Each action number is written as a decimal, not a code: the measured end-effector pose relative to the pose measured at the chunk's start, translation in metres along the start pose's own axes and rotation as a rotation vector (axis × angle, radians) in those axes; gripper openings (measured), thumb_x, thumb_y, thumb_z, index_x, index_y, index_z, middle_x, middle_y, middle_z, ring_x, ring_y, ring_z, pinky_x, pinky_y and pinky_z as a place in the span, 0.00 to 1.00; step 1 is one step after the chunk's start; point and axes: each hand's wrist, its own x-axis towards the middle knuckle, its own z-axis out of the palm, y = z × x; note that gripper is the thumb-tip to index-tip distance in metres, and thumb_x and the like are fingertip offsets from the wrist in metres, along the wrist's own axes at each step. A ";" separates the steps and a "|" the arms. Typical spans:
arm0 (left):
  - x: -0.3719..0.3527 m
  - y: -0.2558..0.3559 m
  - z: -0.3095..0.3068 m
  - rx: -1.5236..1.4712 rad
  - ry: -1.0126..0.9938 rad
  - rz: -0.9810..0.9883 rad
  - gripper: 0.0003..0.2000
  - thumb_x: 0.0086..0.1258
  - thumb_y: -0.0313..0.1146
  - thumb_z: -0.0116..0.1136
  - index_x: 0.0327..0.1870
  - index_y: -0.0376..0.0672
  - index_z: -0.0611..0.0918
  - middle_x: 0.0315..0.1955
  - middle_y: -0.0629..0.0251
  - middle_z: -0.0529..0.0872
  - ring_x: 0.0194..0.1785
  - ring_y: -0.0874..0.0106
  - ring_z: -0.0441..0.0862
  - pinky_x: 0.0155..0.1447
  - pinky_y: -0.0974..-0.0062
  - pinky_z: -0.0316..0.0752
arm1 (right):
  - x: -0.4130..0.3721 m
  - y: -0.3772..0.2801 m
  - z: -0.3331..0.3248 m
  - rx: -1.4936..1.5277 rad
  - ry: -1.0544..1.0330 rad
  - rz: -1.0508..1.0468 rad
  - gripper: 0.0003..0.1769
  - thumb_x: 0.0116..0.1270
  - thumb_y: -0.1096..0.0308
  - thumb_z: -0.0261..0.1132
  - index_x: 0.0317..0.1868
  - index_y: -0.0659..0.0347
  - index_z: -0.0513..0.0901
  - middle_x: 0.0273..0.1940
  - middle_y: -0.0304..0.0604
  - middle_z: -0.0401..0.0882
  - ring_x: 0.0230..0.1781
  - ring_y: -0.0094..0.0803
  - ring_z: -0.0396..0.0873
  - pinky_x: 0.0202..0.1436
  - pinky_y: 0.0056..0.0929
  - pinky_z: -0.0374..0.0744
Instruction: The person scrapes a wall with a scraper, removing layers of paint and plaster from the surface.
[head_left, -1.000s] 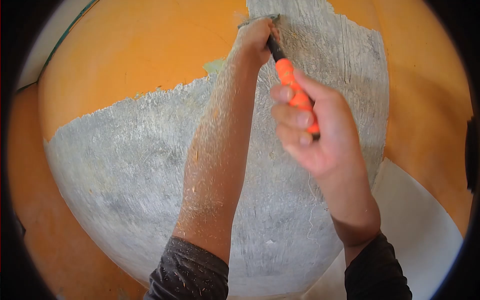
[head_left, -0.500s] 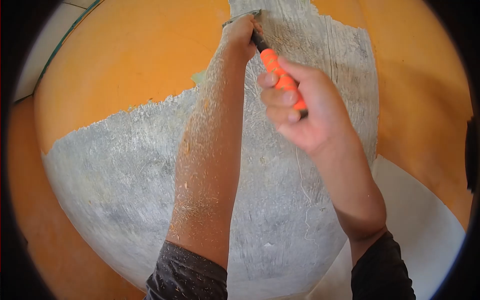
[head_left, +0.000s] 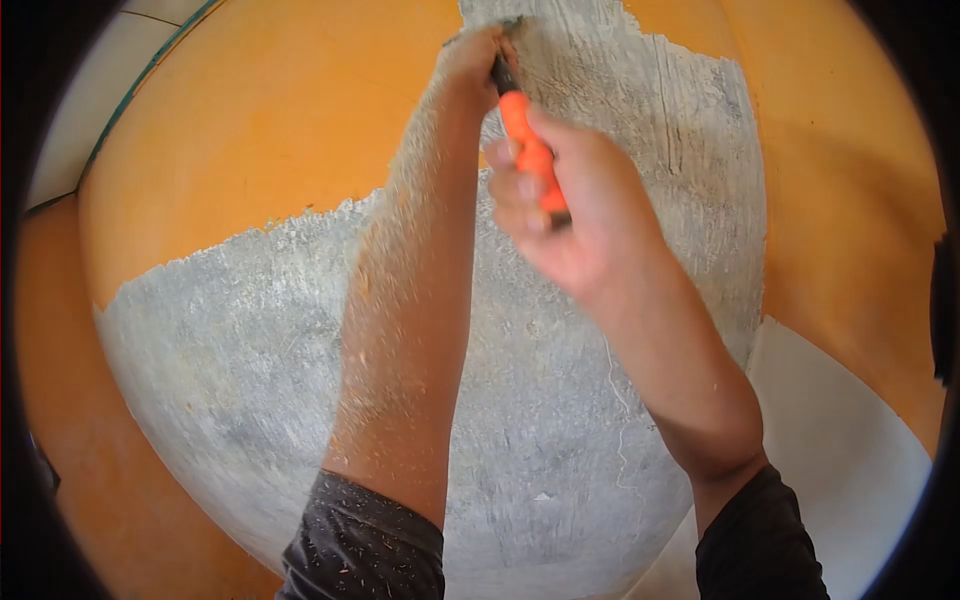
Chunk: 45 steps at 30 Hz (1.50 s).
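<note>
A scraper (head_left: 517, 118) with an orange handle and black shaft is held in both hands against the upper part of the wall. My left hand (head_left: 474, 60) is closed around it up near the blade, which is mostly hidden and blurred. Lower down, the fingers of my right hand (head_left: 575, 195) wrap the orange grip. Behind them is bare grey plaster (head_left: 270, 330), meeting orange paint (head_left: 290, 120) along a ragged edge to the left. Pale shavings and dust cover my left forearm (head_left: 400, 290) and sleeve.
More orange paint (head_left: 840, 170) borders the grey patch on the right. A white surface (head_left: 840, 430) lies at lower right. Pale panels with a green edge strip (head_left: 130, 95) run along the upper left. A thin crack (head_left: 620, 420) marks the plaster.
Both hands and the scraper have shifted slightly left, and the handle stands a little more upright. The small greenish flake beside my left forearm no longer shows.
</note>
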 end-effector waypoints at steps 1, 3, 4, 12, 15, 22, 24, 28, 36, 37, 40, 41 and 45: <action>-0.016 -0.012 -0.006 0.145 -0.029 0.100 0.07 0.65 0.27 0.53 0.25 0.40 0.74 0.16 0.63 0.73 0.20 0.70 0.72 0.24 0.71 0.70 | -0.013 0.005 -0.002 0.003 -0.009 0.001 0.08 0.78 0.62 0.51 0.43 0.57 0.67 0.28 0.37 0.72 0.16 0.18 0.65 0.13 0.19 0.61; -0.056 -0.037 -0.006 0.083 -0.032 0.164 0.04 0.62 0.25 0.52 0.26 0.39 0.75 0.16 0.62 0.73 0.20 0.71 0.72 0.23 0.72 0.69 | -0.048 0.014 -0.010 0.097 0.068 0.130 0.08 0.78 0.61 0.51 0.44 0.56 0.66 0.28 0.37 0.72 0.15 0.18 0.65 0.13 0.20 0.62; -0.073 -0.049 -0.003 -0.011 0.033 0.130 0.03 0.64 0.24 0.52 0.29 0.39 0.75 0.18 0.62 0.74 0.21 0.71 0.73 0.24 0.74 0.69 | -0.058 0.014 -0.010 0.098 0.059 0.127 0.08 0.78 0.61 0.51 0.44 0.56 0.66 0.28 0.37 0.72 0.15 0.18 0.65 0.13 0.20 0.62; 0.029 0.016 -0.002 0.090 -0.070 0.105 0.08 0.67 0.26 0.53 0.25 0.37 0.75 0.16 0.61 0.74 0.20 0.70 0.72 0.24 0.69 0.69 | 0.027 -0.009 0.014 -0.027 0.025 0.002 0.09 0.78 0.61 0.50 0.44 0.58 0.68 0.27 0.36 0.71 0.15 0.19 0.64 0.14 0.18 0.63; 0.035 0.017 0.009 -0.063 0.056 0.102 0.11 0.67 0.26 0.53 0.21 0.38 0.74 0.15 0.61 0.73 0.19 0.69 0.72 0.23 0.68 0.68 | 0.024 -0.008 0.016 -0.060 0.013 -0.043 0.08 0.78 0.62 0.50 0.44 0.58 0.68 0.28 0.36 0.71 0.15 0.19 0.64 0.14 0.18 0.64; -0.077 -0.053 0.002 -0.177 0.153 0.090 0.08 0.72 0.28 0.52 0.31 0.35 0.76 0.20 0.62 0.76 0.22 0.70 0.74 0.27 0.71 0.70 | -0.064 0.007 -0.009 0.003 0.077 0.165 0.07 0.78 0.60 0.51 0.48 0.51 0.70 0.30 0.36 0.72 0.15 0.18 0.64 0.11 0.19 0.62; -0.068 -0.047 0.002 -0.145 0.122 0.129 0.08 0.72 0.28 0.53 0.31 0.35 0.76 0.21 0.62 0.76 0.22 0.70 0.74 0.26 0.72 0.70 | -0.055 0.003 -0.010 -0.019 0.058 0.150 0.07 0.78 0.60 0.52 0.49 0.51 0.70 0.30 0.35 0.72 0.15 0.18 0.64 0.11 0.19 0.62; 0.001 -0.012 -0.002 -0.030 -0.012 0.181 0.08 0.73 0.30 0.54 0.34 0.34 0.75 0.22 0.62 0.76 0.21 0.72 0.74 0.24 0.73 0.71 | 0.001 -0.005 -0.008 -0.128 0.014 0.013 0.08 0.78 0.62 0.52 0.50 0.54 0.70 0.31 0.38 0.73 0.17 0.18 0.65 0.14 0.19 0.63; 0.035 0.026 0.007 -0.152 0.042 0.053 0.07 0.71 0.29 0.58 0.39 0.36 0.74 0.24 0.63 0.76 0.22 0.72 0.75 0.25 0.74 0.74 | 0.031 -0.015 0.028 -0.169 0.051 -0.126 0.07 0.78 0.65 0.50 0.50 0.57 0.69 0.32 0.40 0.73 0.19 0.19 0.66 0.16 0.22 0.62; 0.027 0.015 0.006 -0.148 0.030 0.057 0.07 0.71 0.28 0.58 0.39 0.35 0.74 0.24 0.63 0.76 0.22 0.72 0.75 0.25 0.74 0.74 | 0.017 -0.014 0.020 -0.148 0.029 -0.079 0.08 0.78 0.65 0.50 0.50 0.57 0.69 0.32 0.39 0.73 0.19 0.19 0.66 0.16 0.21 0.62; -0.025 -0.016 0.014 -0.243 0.092 0.081 0.05 0.70 0.25 0.58 0.38 0.34 0.74 0.24 0.63 0.76 0.23 0.72 0.76 0.24 0.75 0.75 | -0.013 -0.017 0.006 -0.115 -0.007 -0.002 0.08 0.78 0.65 0.50 0.51 0.56 0.68 0.32 0.38 0.72 0.19 0.19 0.66 0.16 0.21 0.63; -0.038 -0.017 0.019 -0.261 0.108 0.095 0.05 0.70 0.24 0.57 0.37 0.34 0.74 0.24 0.63 0.76 0.23 0.72 0.76 0.24 0.76 0.75 | -0.017 -0.019 0.004 -0.102 -0.018 0.026 0.08 0.78 0.64 0.50 0.51 0.56 0.68 0.32 0.38 0.72 0.19 0.19 0.67 0.16 0.20 0.63; -0.022 -0.005 0.023 -0.215 -0.011 0.067 0.05 0.71 0.26 0.55 0.38 0.34 0.74 0.24 0.63 0.76 0.23 0.74 0.75 0.25 0.78 0.75 | 0.009 -0.026 0.001 -0.121 -0.051 0.000 0.05 0.78 0.66 0.49 0.47 0.56 0.67 0.32 0.38 0.73 0.19 0.18 0.66 0.15 0.19 0.62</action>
